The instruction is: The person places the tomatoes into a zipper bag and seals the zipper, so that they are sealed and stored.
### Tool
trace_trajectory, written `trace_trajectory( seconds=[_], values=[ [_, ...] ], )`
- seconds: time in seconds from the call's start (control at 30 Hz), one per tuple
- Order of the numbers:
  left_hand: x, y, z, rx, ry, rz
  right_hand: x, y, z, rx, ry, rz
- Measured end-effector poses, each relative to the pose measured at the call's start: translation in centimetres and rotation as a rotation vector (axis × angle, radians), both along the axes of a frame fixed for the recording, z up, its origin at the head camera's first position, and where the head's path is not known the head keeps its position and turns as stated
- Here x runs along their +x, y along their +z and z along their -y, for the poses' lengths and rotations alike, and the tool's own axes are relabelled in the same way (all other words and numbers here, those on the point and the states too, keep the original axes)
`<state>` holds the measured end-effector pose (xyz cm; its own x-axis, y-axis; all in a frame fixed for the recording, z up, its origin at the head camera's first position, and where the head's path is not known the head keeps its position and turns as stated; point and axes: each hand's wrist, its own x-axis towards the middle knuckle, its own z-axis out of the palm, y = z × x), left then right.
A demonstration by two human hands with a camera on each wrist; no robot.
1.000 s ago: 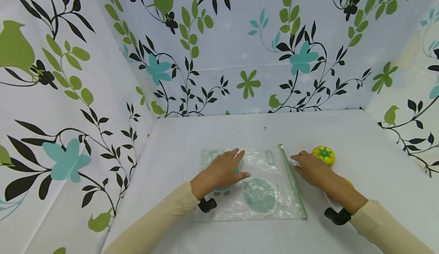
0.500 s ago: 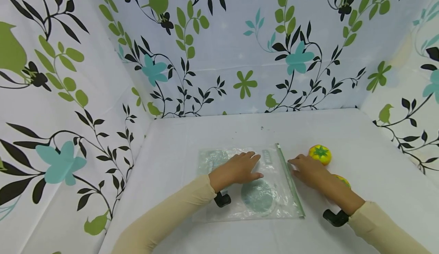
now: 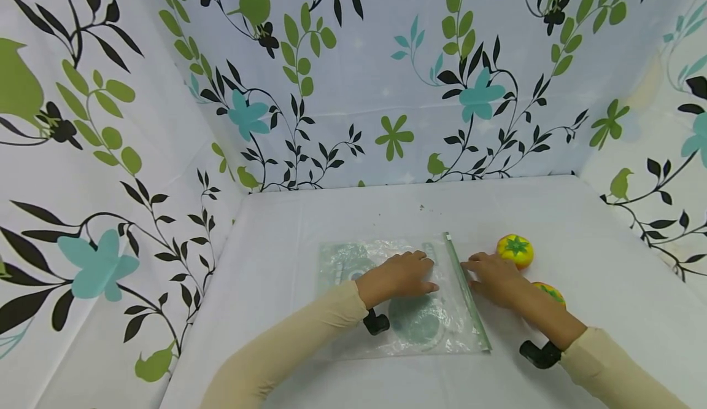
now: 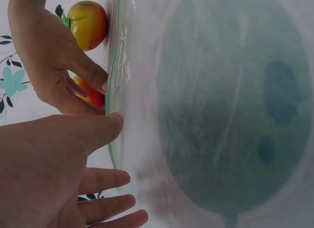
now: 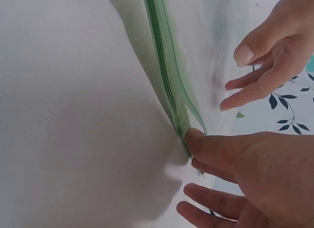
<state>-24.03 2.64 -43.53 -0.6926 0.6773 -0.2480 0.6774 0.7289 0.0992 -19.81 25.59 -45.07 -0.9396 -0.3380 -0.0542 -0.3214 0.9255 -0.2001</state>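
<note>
A clear zip bag [image 3: 455, 332] with green printed shapes lies flat on the white table, its green zip edge [image 3: 467, 292] toward the right. My right hand [image 3: 494, 279] pinches that edge near its far end; in the right wrist view, the thumb [image 5: 211, 147] is on top of the green strip. Above the bag, my left hand [image 3: 397, 277] has its fingers apart and holds nothing. In the left wrist view, the left thumb [image 4: 100, 132] overlaps the zip edge; contact is unclear. Two round yellow-red fruits with green leaf tops, one farther [image 3: 515, 250] and one nearer [image 3: 550, 292], sit beside my right hand.
The white tabletop [image 3: 265, 335] meets a patterned cloth wall [image 3: 342, 108] at the back. Similar cloth stands at the left [image 3: 66, 163] and right sides. Black wrist cameras are strapped under both wrists. Small dark specks mark the table behind the bag.
My left hand has moved right across the bag, nearer the zip edge. My right hand stays almost in place at that edge. The nearer fruit shows more.
</note>
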Motion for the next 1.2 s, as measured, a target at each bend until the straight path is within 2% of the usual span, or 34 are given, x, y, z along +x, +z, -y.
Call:
trace_trajectory(
  seconds=[0.23,0.4,0.63,0.9,1.2],
  values=[
    [-0.1,-0.4,-0.7,-0.043,0.012,-0.019,0.2,-0.2,-0.1,0.009,0.021,0.022],
    [-0.2,-0.9,-1.4,-0.054,0.06,-0.051,0.4,-0.3,-0.3,0.004,0.042,0.032],
    [0.0,-0.6,-2.8,-0.066,0.161,-0.063,0.6,-0.4,-0.2,0.008,0.039,0.039],
    [0.7,0.0,-3.9,-0.051,0.224,-0.073,0.9,-0.6,-0.2,0.01,0.038,0.045],
    [0.9,-0.5,-4.9,-0.035,0.27,-0.112,1.3,-0.3,0.0,-0.024,0.019,0.096]
  ],
)
